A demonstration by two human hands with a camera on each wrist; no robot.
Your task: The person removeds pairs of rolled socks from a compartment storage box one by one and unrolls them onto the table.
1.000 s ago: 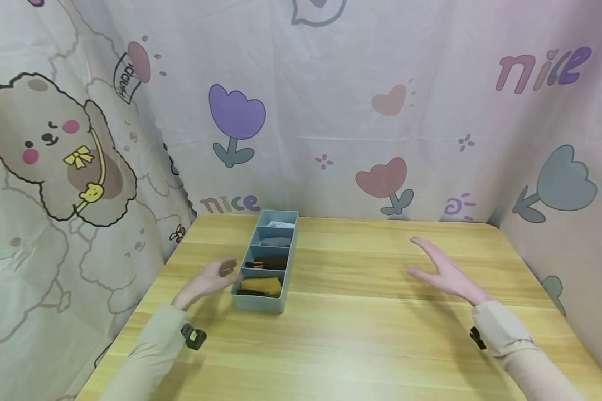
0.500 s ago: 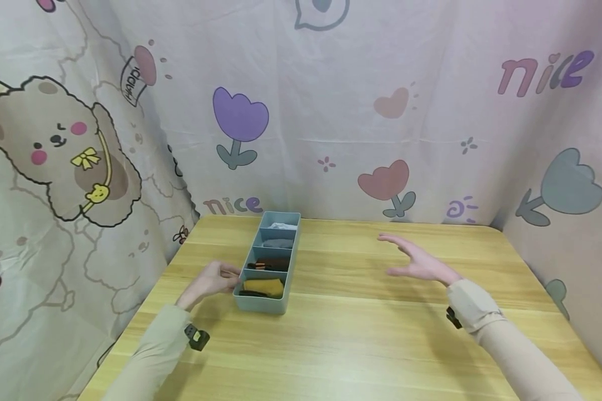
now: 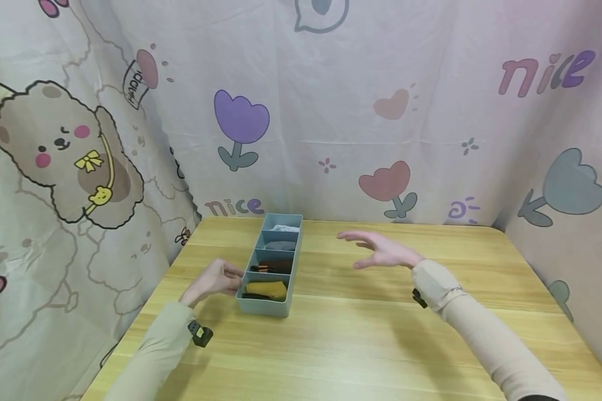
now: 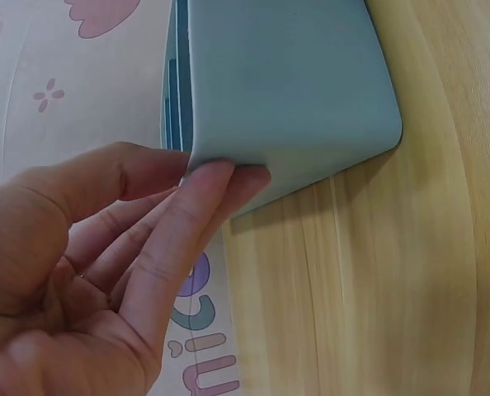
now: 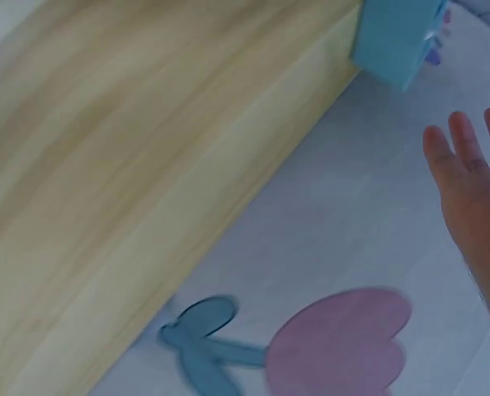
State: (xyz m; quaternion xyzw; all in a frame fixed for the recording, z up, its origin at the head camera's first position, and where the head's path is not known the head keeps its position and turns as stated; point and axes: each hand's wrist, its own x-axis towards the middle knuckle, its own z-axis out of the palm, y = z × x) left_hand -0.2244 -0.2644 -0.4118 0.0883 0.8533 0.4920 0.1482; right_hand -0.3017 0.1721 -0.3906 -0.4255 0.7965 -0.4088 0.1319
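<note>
A long blue-grey storage box (image 3: 263, 307) with a row of compartments stands on the wooden table, left of the middle. It holds a folded mustard-yellow cloth (image 3: 267, 289) in front, a dark brown item (image 3: 280, 266) behind that, then a grey cloth (image 3: 281, 245) and a white cloth (image 3: 285, 228). At the box's near left corner, my left hand (image 3: 213, 283) pinches the rim. In the left wrist view, thumb and fingers meet over the wall (image 4: 294, 74). My right hand (image 3: 383, 252) hovers to the right of the box, fingers spread and touching nothing.
The light wooden table (image 3: 361, 334) reaches back to a printed curtain (image 3: 321, 100), which also hangs along both sides. Small black wrist cameras sit at the left cuff (image 3: 199, 333) and the right cuff (image 3: 419, 298).
My right hand has swept left across the table towards the box. My left hand has gone from an open pose beside the box to pinching its rim. The view has shifted slightly.
</note>
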